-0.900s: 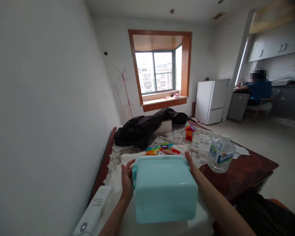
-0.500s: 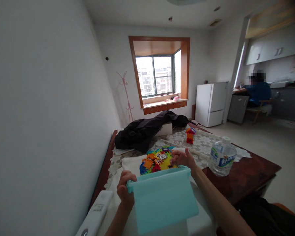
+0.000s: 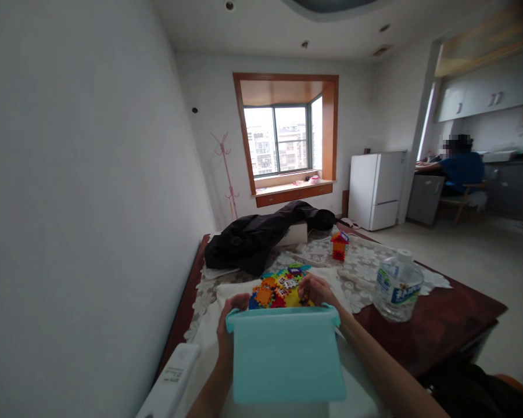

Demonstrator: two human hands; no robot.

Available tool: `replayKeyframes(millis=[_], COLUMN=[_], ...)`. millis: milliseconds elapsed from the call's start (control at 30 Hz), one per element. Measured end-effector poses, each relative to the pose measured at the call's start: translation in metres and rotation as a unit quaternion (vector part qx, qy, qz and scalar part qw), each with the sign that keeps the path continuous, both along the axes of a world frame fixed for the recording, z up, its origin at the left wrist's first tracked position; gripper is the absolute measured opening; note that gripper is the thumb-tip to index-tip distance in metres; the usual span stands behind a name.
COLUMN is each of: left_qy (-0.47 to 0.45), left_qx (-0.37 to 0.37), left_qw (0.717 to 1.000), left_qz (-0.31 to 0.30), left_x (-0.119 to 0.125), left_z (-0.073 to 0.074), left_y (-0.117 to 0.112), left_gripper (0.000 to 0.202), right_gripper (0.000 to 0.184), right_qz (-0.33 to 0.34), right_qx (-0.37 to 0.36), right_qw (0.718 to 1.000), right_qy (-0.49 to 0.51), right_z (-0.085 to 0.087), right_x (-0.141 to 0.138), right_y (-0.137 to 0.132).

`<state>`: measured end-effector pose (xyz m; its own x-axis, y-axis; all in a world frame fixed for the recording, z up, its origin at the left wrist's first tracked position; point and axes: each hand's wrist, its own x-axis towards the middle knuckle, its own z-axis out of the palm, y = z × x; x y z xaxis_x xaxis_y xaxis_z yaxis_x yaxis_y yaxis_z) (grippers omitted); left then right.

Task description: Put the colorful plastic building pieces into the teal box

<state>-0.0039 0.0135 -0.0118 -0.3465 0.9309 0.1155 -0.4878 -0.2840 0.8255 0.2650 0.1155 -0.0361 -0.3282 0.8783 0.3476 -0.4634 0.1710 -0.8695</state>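
One box (image 3: 287, 360), I see remotely, lies crosswise between left hand (image 3: 228, 318), touching its end, and right hand (image 3: 319, 291), curled nearer the toy pieces (image 3: 265, 295), both grips unclear.

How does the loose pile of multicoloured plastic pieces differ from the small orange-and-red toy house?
The multicoloured pile of plastic pieces lies low and spread out; the small orange-and-red toy house stands upright.
The pile mixes many colours, including blue and yellow; the house is mostly orange and red.
Both show orange and red.
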Motion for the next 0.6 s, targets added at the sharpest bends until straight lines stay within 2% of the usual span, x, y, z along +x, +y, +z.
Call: replayKeyframes(millis=[67,133,267,367,500,600], left_qy=[-0.021,-0.038,-0.016,0.014,0.041,0.053], left_qx=[0.004,0.02,0.062,0.078,0.057,0.043], left_qw=[1.0,0.999,0.998,0.988,0.947,0.922], left_qz=[0.01,0.008,-0.028,-0.133,-0.315,-0.38], left_x=[-0.003,-0.006,-0.009,-0.005,0.007,0.014], left_z=[-0.001,-0.001,-0.005,-0.014,-0.025,-0.029], left_y=[0.003,0.006,0.009,0.009,0.009,0.006], left_gripper=[0.034,0.032,0.04,0.051,0.06,0.071], right_gripper=[0.054,0.05,0.039,0.038,0.038,0.041], right_qz=[0.007,-0.019,-0.143,-0.178,-0.158,-0.163], right_qx=[-0.01,-0.017,-0.012,-0.002,0.005,0.021], right_qw=[1.0,0.998,0.985,0.982,0.987,0.986], right_qy=[0.017,0.052,0.095,0.063,0.014,-0.032], right_z=[0.002,0.002,-0.003,-0.007,-0.01,-0.01], right_x=[0.001,0.002,-0.002,-0.009,-0.015,-0.015], right_y=[-0.002,-0.002,-0.002,-0.005,-0.01,-0.009])
